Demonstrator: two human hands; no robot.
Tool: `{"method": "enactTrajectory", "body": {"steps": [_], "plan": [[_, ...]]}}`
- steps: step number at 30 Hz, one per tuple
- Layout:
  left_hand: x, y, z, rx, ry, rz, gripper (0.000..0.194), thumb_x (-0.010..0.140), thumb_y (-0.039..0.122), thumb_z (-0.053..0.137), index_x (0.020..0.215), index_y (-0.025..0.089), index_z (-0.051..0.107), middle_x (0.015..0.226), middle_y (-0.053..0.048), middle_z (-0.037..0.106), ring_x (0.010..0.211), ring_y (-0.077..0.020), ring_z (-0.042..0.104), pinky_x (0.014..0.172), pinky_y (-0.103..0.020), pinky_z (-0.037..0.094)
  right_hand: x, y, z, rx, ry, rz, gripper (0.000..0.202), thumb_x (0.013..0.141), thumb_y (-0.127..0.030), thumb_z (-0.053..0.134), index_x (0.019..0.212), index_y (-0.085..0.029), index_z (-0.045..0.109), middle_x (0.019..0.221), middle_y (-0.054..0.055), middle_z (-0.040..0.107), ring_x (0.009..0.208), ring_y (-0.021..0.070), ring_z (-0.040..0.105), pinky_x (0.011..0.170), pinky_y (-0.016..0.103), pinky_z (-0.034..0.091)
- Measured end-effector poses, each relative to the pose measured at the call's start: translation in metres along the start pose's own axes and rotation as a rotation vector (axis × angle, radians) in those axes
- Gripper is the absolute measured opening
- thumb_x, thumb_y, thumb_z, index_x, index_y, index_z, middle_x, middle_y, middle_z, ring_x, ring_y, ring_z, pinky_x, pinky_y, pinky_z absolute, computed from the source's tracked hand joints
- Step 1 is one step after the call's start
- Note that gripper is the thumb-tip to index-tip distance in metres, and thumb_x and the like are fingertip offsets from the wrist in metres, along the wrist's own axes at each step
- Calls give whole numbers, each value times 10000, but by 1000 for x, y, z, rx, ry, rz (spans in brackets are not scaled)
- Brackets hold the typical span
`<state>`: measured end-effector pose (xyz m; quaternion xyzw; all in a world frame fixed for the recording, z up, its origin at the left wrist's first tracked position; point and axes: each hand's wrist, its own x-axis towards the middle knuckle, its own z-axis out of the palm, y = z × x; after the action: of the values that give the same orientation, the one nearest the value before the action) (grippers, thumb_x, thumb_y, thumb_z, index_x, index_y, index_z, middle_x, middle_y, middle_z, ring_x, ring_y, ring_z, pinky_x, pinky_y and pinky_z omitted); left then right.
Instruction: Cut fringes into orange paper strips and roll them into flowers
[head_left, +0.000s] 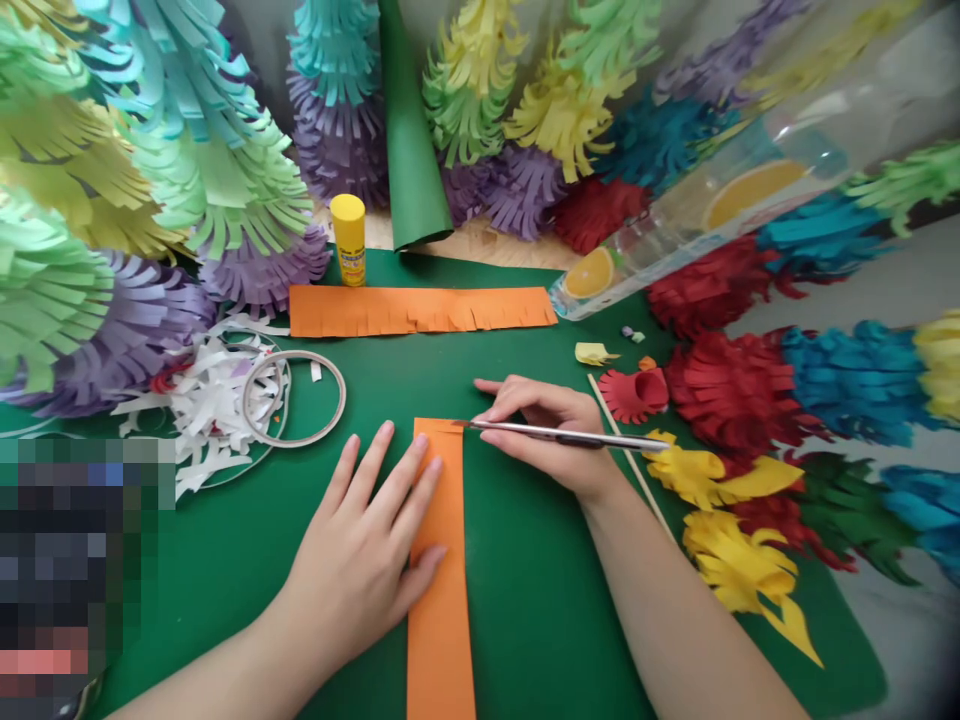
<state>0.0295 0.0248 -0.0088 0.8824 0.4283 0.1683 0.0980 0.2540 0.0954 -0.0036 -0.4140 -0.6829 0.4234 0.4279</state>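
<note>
An orange paper strip (442, 640) lies lengthwise on the green mat (540, 560). My left hand (371, 535) rests on it with fingers spread, pressing its upper part. From the right, my right hand (547, 430) grips a slim metallic craft knife (611, 438), its tip at the strip's right edge near the top. A short cut line shows there. Farther back, a second orange strip (420, 310) lies crosswise, with cuts along its near edge. Behind that strip stands a yellow glue stick (349, 240).
White paper scraps (214, 400) and a tape ring (341, 385) lie left. A plastic bottle (622, 260) leans at back right. Fringed paper cones (217, 180) crowd the back; a thin stick (634, 460) and yellow paper flowers (739, 560) lie right. A blurred dark object (52, 570) sits lower left.
</note>
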Motion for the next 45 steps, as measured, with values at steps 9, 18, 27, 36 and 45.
{"method": "enactTrajectory", "body": {"steps": [9,18,27,36,45], "plan": [[1,-2,1,-19,70,145,412,911,262,495,1233,15,564,1279,-188,586,1282,-303,477,1055,-456,444,3,2,9,-73,-121,-86,83,751,-139,735,793,-201,699,762,6,745,682,129,648,921,425,574],[2,-3,1,-3,65,168,411,918,251,468,1235,6,563,1284,-188,587,1252,-302,512,1023,-446,484,3,2,7,-98,-155,-77,75,752,-147,745,805,-188,711,778,18,755,689,124,657,940,412,565],[3,-3,1,4,76,175,411,914,243,464,1228,2,572,1277,-184,594,1232,-312,530,1003,-453,500,2,3,7,-96,-149,-63,72,756,-169,742,806,-213,715,760,0,745,672,123,648,945,426,567],[3,-3,0,7,82,161,401,925,249,448,1225,18,581,1273,-167,601,1232,-300,531,1012,-438,493,3,1,7,-114,-155,-88,62,762,-158,737,795,-202,708,753,10,748,671,124,652,939,419,568],[4,-3,-1,21,69,161,399,931,257,443,1219,25,592,1271,-158,606,1241,-300,521,1022,-432,470,3,-3,6,-204,-186,-128,35,799,-180,704,774,-199,690,743,16,747,666,122,665,949,401,555]]}}
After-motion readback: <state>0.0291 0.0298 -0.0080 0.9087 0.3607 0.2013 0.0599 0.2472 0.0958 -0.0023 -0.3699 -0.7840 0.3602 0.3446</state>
